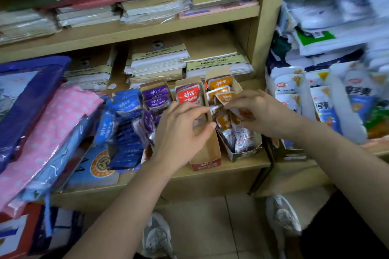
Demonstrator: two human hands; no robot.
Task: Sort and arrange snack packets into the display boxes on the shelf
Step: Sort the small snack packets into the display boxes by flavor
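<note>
Both forearms bare, reaching from lower frame to centre. Left hand: fingers curled, thumb out. Right hand: fingertips pinched. The 2 hands meet on 1 packet.

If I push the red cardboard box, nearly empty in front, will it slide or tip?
It probably slides easily: the red box is thin cardboard with only a few red packets at its back. Its open walls likely flex if squeezed. The orange box beside it may hinder sideways tipping.
</note>
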